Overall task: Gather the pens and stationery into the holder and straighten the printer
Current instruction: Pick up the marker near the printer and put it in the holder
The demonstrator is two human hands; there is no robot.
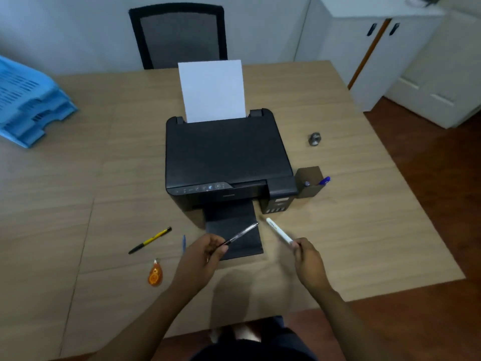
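Observation:
A black printer (223, 155) with white paper (212, 91) in its feed sits mid-table, turned slightly askew. Just right of it stands a dark square pen holder (311, 190) with a blue pen (324, 181) in it. My left hand (205, 252) is closed on a clear pen (243, 233) above the printer's output tray. My right hand (308, 255) grips a white marker (278, 230) pointing up-left. On the table to the left lie a yellow-and-black pen (149, 241), a small blue pen (184, 243) and an orange correction tape (155, 274).
A blue stacked paper tray (28, 105) stands at the table's left edge. A small metal object (315, 138) rests right of the printer. A black office chair (179, 35) is behind the table (78, 178), white cabinets (385, 56) at the right.

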